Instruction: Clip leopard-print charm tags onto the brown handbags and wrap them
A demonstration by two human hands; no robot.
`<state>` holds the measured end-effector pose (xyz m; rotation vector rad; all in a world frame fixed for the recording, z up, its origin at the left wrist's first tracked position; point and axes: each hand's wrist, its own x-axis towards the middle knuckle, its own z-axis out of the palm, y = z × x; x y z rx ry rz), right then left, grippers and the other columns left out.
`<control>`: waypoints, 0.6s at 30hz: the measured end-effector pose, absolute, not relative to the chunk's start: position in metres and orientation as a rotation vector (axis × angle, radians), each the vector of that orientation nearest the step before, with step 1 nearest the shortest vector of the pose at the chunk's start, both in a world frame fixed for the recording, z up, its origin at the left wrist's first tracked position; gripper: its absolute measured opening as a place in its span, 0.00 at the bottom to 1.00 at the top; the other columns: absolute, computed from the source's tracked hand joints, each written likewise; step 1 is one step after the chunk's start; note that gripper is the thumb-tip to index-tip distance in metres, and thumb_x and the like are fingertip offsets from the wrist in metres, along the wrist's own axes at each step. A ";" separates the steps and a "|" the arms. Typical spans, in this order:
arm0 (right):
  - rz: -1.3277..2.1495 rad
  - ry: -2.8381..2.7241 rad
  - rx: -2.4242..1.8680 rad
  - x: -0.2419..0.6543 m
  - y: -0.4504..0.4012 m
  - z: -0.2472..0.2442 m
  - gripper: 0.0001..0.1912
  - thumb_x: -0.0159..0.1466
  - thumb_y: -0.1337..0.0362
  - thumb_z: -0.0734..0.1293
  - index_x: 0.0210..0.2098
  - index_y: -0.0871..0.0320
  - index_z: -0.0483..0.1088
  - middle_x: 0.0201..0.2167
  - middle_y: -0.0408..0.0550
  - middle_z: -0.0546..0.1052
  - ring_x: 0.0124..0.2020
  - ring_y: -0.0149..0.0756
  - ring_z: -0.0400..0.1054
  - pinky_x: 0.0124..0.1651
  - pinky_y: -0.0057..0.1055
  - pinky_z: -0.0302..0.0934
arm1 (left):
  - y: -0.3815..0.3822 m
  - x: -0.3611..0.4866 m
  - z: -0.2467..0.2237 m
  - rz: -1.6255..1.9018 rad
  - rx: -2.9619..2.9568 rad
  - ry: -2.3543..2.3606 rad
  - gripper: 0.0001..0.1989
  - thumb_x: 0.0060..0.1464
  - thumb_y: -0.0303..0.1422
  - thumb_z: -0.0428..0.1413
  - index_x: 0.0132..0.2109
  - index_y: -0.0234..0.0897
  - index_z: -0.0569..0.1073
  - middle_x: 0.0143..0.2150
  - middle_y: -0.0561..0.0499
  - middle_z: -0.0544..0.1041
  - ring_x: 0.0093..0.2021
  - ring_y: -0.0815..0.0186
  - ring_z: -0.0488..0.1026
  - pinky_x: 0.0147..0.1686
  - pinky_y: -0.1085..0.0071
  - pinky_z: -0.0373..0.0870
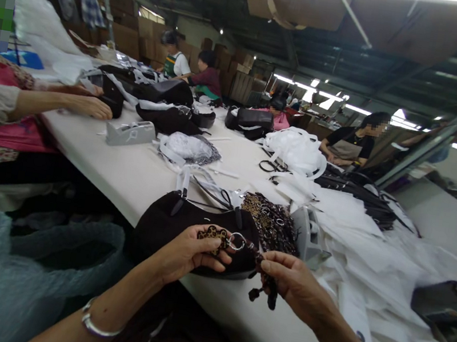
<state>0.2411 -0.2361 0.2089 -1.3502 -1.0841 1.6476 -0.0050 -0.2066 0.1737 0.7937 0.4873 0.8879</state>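
Observation:
Between my hands is a leopard-print bag charm (pixel 212 238) with a silver ring (pixel 237 242) and a dark cord hanging from it. My left hand (pixel 184 254) pinches the flat, scalloped leopard-print piece. My right hand (pixel 293 282) grips the dark cord end (pixel 265 284), whose beaded or knotted tips dangle below the fingers. Behind the charm, on the table edge, lies a dark brown handbag (pixel 190 217) with its straps partly wrapped in white. A pile of similar leopard-print charms (pixel 271 218) sits just beyond the bag on the right.
Beside the charm pile stands a grey tape dispenser (pixel 307 235); another tape dispenser (pixel 130 133) is farther left. White sheets (pixel 345 224) cover the table's right side. Dark bags (pixel 166 97) lie at the back. A co-worker's hand (pixel 91 106) reaches in at left. Bubble wrap (pixel 21 271) hangs lower left.

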 end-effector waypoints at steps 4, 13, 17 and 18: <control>1.645 -1.219 -1.365 0.236 -0.238 0.206 0.17 0.54 0.56 0.75 0.38 0.62 0.78 0.26 0.46 0.75 0.25 0.28 0.66 0.29 0.25 0.61 | -0.208 -0.002 0.176 0.868 0.774 0.497 0.13 0.56 0.29 0.60 0.47 0.27 0.73 0.36 0.43 0.79 0.33 0.66 0.79 0.33 0.74 0.78; 1.541 -1.361 -1.290 0.203 -0.229 0.202 0.17 0.57 0.52 0.72 0.34 0.62 0.78 0.25 0.44 0.75 0.23 0.25 0.63 0.28 0.24 0.57 | -0.209 -0.002 0.176 0.861 0.781 0.504 0.12 0.56 0.28 0.59 0.47 0.26 0.74 0.35 0.43 0.79 0.32 0.67 0.78 0.34 0.74 0.79; 1.541 -1.338 -1.279 0.199 -0.226 0.201 0.18 0.56 0.52 0.72 0.37 0.62 0.78 0.28 0.47 0.76 0.23 0.25 0.62 0.27 0.25 0.57 | -0.208 -0.003 0.173 0.860 0.773 0.518 0.11 0.55 0.28 0.60 0.46 0.27 0.74 0.39 0.41 0.79 0.33 0.67 0.78 0.33 0.74 0.79; 1.541 -1.330 -1.274 0.200 -0.226 0.200 0.18 0.56 0.53 0.73 0.37 0.62 0.78 0.28 0.47 0.76 0.23 0.25 0.62 0.27 0.25 0.57 | -0.208 -0.003 0.172 0.858 0.772 0.518 0.12 0.55 0.28 0.60 0.46 0.27 0.74 0.40 0.41 0.79 0.33 0.67 0.78 0.33 0.74 0.79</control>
